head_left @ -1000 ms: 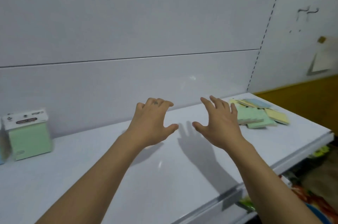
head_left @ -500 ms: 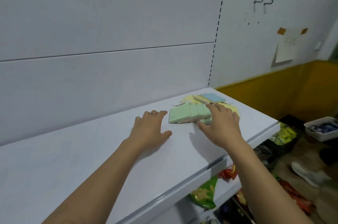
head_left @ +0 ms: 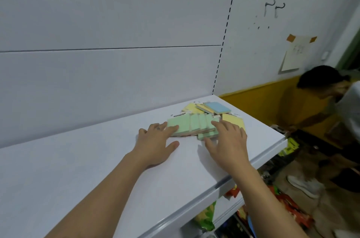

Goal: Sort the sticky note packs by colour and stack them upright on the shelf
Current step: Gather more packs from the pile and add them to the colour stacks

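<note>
— White panelled backing is filling most of the view, is it not?

— Yes, and it is rising straight behind the white shelf, which is stretching from the lower left to a corner at the right.

— What is showing beyond that corner?

— A white-and-mustard wall is standing there, with another person bending low in front of it and a sheet of paper hanging taped above them. Under the shelf, snack packets are peeking out.

— And the hands?

— Both are reaching forward on bare forearms. The left hand is lying palm down, fingers straight and spread, thumb out to the side over the shelf, fingertips touching the left end of the green sticky note packs. The right hand is lying likewise, fingers extended and relaxed, laid over the right end of the same row. Neither is curling round anything.

— Where are the packs sitting?

— They are lying flat near the shelf's far right corner. The green ones are overlapping in a fanned row between the two hands. Yellow packs are lying just behind and to the right, touching them, and a blue pack is resting on top of the pile at the back.
</note>
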Motion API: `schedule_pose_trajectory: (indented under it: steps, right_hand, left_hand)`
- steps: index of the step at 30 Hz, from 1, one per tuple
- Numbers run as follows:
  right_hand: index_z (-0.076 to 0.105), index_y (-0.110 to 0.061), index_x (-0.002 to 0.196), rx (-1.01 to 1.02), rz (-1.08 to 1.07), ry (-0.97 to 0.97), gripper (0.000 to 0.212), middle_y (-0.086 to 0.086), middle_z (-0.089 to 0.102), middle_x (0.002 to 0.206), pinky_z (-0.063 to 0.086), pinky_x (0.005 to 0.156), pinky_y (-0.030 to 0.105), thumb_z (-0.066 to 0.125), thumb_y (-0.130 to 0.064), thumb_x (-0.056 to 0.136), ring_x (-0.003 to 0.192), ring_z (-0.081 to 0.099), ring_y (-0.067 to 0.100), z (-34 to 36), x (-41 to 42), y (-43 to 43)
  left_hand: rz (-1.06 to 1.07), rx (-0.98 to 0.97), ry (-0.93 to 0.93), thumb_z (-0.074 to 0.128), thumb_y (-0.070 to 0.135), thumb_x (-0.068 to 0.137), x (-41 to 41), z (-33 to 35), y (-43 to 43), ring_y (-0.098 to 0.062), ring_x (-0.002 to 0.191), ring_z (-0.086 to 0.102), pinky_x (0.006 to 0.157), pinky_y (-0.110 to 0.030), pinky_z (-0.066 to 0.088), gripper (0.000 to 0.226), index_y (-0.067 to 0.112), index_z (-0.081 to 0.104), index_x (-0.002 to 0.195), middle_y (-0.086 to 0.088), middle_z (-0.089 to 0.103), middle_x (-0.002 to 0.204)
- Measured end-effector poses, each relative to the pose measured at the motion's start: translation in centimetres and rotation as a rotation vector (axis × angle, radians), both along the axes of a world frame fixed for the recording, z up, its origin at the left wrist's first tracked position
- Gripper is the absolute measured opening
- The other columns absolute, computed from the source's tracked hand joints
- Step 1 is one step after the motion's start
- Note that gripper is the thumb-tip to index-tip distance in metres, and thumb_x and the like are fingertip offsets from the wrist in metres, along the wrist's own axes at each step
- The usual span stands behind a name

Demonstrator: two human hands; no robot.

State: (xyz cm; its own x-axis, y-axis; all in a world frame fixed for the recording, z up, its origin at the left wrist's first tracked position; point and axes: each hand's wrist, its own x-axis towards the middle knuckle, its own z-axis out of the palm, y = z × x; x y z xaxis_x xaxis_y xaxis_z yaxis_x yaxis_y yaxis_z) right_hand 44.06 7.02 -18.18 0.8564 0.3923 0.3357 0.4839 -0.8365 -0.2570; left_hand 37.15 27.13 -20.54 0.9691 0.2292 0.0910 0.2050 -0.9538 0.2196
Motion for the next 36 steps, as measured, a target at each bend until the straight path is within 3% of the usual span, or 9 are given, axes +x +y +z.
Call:
schedule_pose_trajectory:
  steps: [3,6,12,17,23,26,28,33,36]
  right_hand:
    - [0.043,-0.026,0.139,0.030,-0.006,-0.057,0.052,0.000,0.039,0.147,0.016,0.116,0.046,0.049,-0.041,0.090,0.136,0.029,0.021,0.0,0.1,0.7]
    - [0.045,-0.026,0.137,0.020,0.001,-0.092,0.050,0.000,0.043,0.144,0.019,0.114,0.045,0.047,-0.044,0.091,0.134,0.031,0.022,0.1,0.2,2.4]
    - [0.049,-0.021,0.132,-0.092,-0.093,-0.132,0.055,0.007,0.053,0.132,0.025,0.101,0.042,0.040,-0.055,0.090,0.122,0.040,0.029,0.5,0.8,6.2]
    - [0.053,-0.021,0.124,-0.090,-0.197,-0.096,0.063,0.008,0.055,0.125,0.026,0.098,0.041,0.041,-0.068,0.083,0.118,0.039,0.030,-0.3,1.5,7.9]
    - [0.041,-0.026,0.139,0.002,-0.164,-0.075,0.071,0.000,0.045,0.141,0.024,0.097,0.038,0.049,-0.065,0.080,0.126,0.033,0.026,-1.6,1.6,6.9]
    - [0.043,-0.028,0.139,0.120,-0.114,-0.036,0.064,0.000,0.047,0.140,0.026,0.101,0.037,0.056,-0.056,0.082,0.126,0.033,0.024,-1.9,1.6,6.3]
    - [0.046,-0.028,0.136,0.219,-0.078,-0.005,0.058,0.000,0.052,0.134,0.027,0.101,0.036,0.060,-0.049,0.083,0.122,0.034,0.023,-1.8,1.8,6.2]
    - [0.052,-0.029,0.131,0.223,-0.054,-0.047,0.054,0.000,0.057,0.126,0.022,0.096,0.035,0.064,-0.043,0.081,0.118,0.037,0.024,-1.7,1.7,5.9]
    - [0.060,-0.023,0.120,0.200,-0.011,-0.202,0.047,0.004,0.061,0.113,0.021,0.091,0.038,0.064,-0.036,0.075,0.109,0.043,0.028,-1.8,1.4,6.1]
  left_hand:
    - [0.095,-0.036,-0.117,0.039,0.057,0.091,-0.3,0.2,0.2,-0.021,0.131,0.038,0.101,-0.043,0.031,0.038,0.038,0.049,0.123,-0.002,0.041,0.147]
    - [0.206,-0.055,-0.187,0.041,0.055,0.091,-0.7,0.5,0.3,-0.023,0.105,0.053,0.088,-0.041,0.038,0.026,0.030,0.047,0.090,0.003,0.059,0.117]
    - [0.416,0.014,-0.108,0.037,0.072,0.083,-1.8,0.3,1.0,-0.027,0.118,0.044,0.088,-0.045,0.035,0.067,0.019,0.040,0.125,-0.005,0.052,0.125]
    - [0.443,-0.025,-0.081,0.030,0.082,0.075,-2.1,0.7,0.7,-0.026,0.120,0.043,0.088,-0.047,0.035,0.081,0.023,0.037,0.129,-0.002,0.056,0.124]
    - [0.383,-0.047,-0.075,0.051,0.071,0.076,-2.1,1.1,1.0,-0.025,0.124,0.040,0.092,-0.044,0.034,0.077,0.024,0.035,0.135,-0.001,0.051,0.130]
    - [0.376,-0.184,-0.057,0.064,0.063,0.072,-2.1,1.5,1.9,-0.024,0.127,0.040,0.099,-0.042,0.036,0.087,0.023,0.030,0.142,-0.002,0.048,0.135]
    - [0.430,-0.338,-0.065,0.076,0.054,0.066,-2.3,2.2,2.5,-0.024,0.122,0.046,0.095,-0.038,0.041,0.093,0.016,0.032,0.139,-0.005,0.048,0.132]
    - [0.425,-0.705,-0.136,0.086,0.026,0.061,-3.1,2.8,3.7,-0.016,0.092,0.060,0.073,-0.032,0.051,0.046,0.019,0.055,0.095,0.003,0.062,0.103]
    - [0.398,-0.574,-0.167,0.080,0.035,0.070,-3.2,2.7,3.8,-0.014,0.092,0.054,0.067,-0.028,0.040,0.049,0.020,0.049,0.105,0.009,0.056,0.101]
